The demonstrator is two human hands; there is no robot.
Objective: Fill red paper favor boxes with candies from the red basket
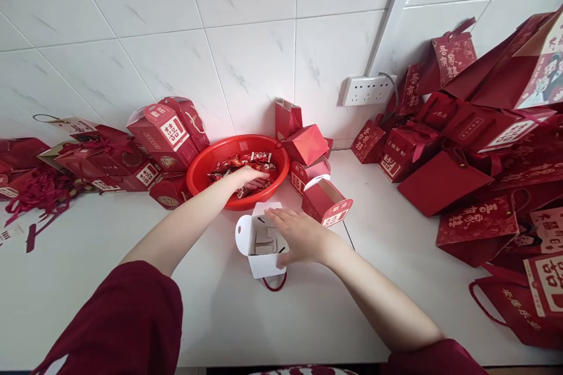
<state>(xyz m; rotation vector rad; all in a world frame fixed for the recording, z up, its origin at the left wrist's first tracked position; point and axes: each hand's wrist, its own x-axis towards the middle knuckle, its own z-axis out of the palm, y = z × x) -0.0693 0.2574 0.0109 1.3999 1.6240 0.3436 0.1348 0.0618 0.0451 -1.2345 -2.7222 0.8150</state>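
Observation:
My left hand [253, 178] reaches into a red plastic basket [196, 192]. Its fingers look stretched out over the small red-wrapped sweets [233, 163] inside; some fingertips are hidden among them. An open white gift box [266, 266] with a dark red cord handle [275, 288] stands on the counter in front of the basket. On that box's right side, my right hand [303, 235] holds the rim, fingers at the back and thumb nearer me. Folded white flaps show inside the box. Just right of the basket is an open red gift box [319, 202] with a white lining.
Several red gift boxes [165, 135] and ribbons [41, 196] sit left of the basket. Behind my right hand more red boxes [303, 143] lean together. A large pile of red boxes [475, 228] covers the counter's right side. A power strip [368, 91] is on the tiled wall.

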